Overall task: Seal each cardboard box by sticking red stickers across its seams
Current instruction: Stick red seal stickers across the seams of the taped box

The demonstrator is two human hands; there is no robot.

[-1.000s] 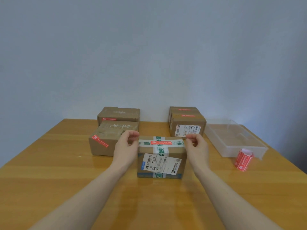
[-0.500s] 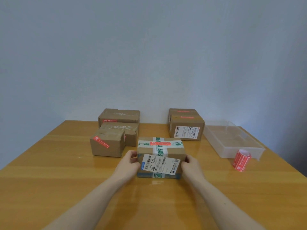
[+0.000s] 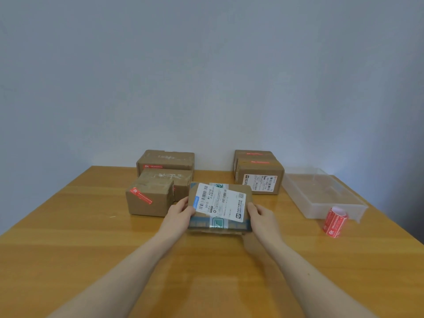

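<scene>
While my left hand (image 3: 180,213) and right hand (image 3: 261,214) grip the box (image 3: 220,206) at its 2 sides, tilted up near table centre, I'm turning it (label face up); next, a sticker from the roll (image 3: 335,222) far right.

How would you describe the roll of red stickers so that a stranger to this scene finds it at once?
Start at the wooden table and go to its right edge, where a clear plastic tray lies. The roll of red stickers stands just in front of the tray's near corner. It is the only red cylinder, apart from all the brown boxes.
</scene>
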